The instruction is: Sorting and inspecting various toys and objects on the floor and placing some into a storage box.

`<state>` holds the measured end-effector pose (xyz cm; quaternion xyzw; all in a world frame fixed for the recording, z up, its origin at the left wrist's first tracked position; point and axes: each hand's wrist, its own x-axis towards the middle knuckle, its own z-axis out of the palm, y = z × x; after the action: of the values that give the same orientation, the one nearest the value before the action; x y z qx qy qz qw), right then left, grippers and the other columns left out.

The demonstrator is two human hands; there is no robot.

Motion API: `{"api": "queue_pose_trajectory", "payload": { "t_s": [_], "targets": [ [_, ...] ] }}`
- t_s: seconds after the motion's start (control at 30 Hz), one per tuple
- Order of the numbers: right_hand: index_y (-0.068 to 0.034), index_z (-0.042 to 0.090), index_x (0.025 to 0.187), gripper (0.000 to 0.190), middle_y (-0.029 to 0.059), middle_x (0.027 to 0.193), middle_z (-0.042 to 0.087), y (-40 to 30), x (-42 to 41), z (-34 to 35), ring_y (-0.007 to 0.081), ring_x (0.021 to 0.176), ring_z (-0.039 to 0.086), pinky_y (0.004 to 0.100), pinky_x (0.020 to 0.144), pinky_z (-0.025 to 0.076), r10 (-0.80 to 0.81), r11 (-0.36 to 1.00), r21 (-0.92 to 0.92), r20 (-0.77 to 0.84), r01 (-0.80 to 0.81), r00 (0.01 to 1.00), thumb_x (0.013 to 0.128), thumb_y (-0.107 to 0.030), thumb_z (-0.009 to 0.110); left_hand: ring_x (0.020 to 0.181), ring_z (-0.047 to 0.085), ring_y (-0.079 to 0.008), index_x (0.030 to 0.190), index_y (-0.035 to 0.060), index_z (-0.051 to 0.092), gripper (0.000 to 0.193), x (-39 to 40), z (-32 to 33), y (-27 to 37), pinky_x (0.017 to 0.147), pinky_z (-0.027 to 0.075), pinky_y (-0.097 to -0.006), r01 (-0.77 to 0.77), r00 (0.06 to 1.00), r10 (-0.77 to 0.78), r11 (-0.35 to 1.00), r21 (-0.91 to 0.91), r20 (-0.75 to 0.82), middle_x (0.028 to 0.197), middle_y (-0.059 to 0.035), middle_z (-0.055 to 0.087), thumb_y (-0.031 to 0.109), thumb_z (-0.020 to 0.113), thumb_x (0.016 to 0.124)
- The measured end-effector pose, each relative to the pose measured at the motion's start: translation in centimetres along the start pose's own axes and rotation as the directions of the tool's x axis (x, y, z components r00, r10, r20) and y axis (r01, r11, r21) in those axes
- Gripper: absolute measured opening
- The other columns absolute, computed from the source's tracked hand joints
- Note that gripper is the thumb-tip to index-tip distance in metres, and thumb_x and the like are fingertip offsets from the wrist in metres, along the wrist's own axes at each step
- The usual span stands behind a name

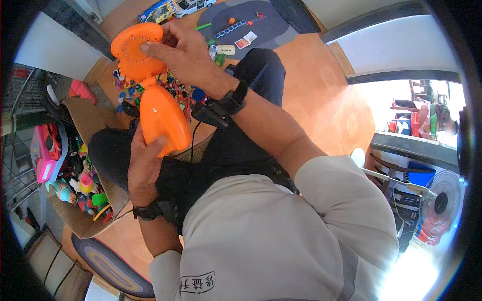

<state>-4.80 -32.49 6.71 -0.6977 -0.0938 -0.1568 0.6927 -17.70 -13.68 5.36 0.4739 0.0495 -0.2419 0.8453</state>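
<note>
Both my hands hold an orange plastic folding lamp [163,107], or a toy much like one. Its rounded head [137,56] is dotted with small, pale, LED-like spots and joins the smooth base through a narrow neck. My right hand [188,56] grips the head's edge, with the thumb on the dotted face and the fingers behind. Lower down, my left hand [145,161] clasps the end of the base, thumb on top. Beyond the lamp, a pile of small colourful toys [175,88] covers part of the floor, partly hidden by the lamp and hands.
At left stands an open cardboard box [81,113] with mixed toys. A grey rug [214,19] at the top bears cards [243,43] and blue pieces [229,29]; a white toy car [190,7] sits nearby. An electric fan [440,203] is at right.
</note>
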Motion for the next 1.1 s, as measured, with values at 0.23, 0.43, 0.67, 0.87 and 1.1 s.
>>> {"api": "queue_pose_trajectory", "payload": {
  "t_s": [0.23,0.43,0.67,0.87,1.1],
  "targets": [
    [-0.001,0.058,0.106,0.032,0.0041,0.095,0.065,-0.5,-0.1,-0.8,0.0089,0.084,0.062,0.0250,0.074,0.053,0.014,0.999,-0.051,0.200,-0.004,0.980,0.083,-0.014,0.076,0.109,0.057,-0.0177,0.132,0.0003,0.045,0.058,0.7,0.4,-0.4,0.096,0.045,-0.0321,-0.115,0.974,0.173,0.932,0.343,-0.144,0.119,-0.0082,0.058,0.002,0.065,0.077],
    [-0.003,0.054,0.111,0.041,0.0058,0.104,0.064,-1.3,-0.8,-1.7,0.0140,0.095,0.065,0.0285,0.085,0.053,0.070,0.972,0.195,0.285,-0.130,0.956,0.078,-0.004,0.078,0.108,0.057,-0.0177,0.131,0.0019,0.047,0.060,0.8,0.9,0.5,0.092,0.047,-0.0325,-0.173,0.948,0.273,0.873,0.455,-0.163,0.118,-0.0083,0.057,0.003,0.066,0.074],
    [-0.001,0.050,0.122,0.065,0.0075,0.108,0.062,-1.8,-0.1,-4.7,0.0142,0.101,0.060,0.0291,0.085,0.051,-0.161,0.974,-0.075,0.428,0.212,0.889,0.069,-0.011,0.086,0.120,0.048,-0.0331,0.137,0.0023,0.042,0.073,1.1,-0.1,1.5,0.103,0.038,-0.0442,-0.001,0.701,0.713,-0.028,1.000,0.021,0.128,-0.0171,0.051,0.002,0.069,0.069],
    [-0.002,0.040,0.139,0.077,0.0116,0.131,0.053,-3.0,-1.7,-6.0,0.0201,0.124,0.050,0.0326,0.104,0.041,0.084,0.926,0.257,0.573,-0.276,0.815,0.073,-0.011,0.081,0.123,0.040,-0.0383,0.141,0.0017,0.035,0.087,0.8,0.0,2.5,0.108,0.030,-0.0470,-0.016,0.553,0.832,-0.036,0.999,0.038,0.133,-0.0183,0.045,-0.001,0.074,0.063],
    [-0.002,0.043,0.133,0.060,0.0118,0.128,0.054,-2.3,-2.3,-4.6,0.0219,0.118,0.055,0.0353,0.102,0.046,0.236,0.601,0.593,0.510,-0.537,0.827,0.079,0.000,0.071,0.125,0.037,-0.0359,0.141,-0.0051,0.027,0.100,1.2,-0.3,2.4,0.108,0.029,-0.0452,0.034,0.366,0.928,-0.087,0.996,0.069,0.136,-0.0228,0.036,0.018,0.087,0.064]
  ]
}}
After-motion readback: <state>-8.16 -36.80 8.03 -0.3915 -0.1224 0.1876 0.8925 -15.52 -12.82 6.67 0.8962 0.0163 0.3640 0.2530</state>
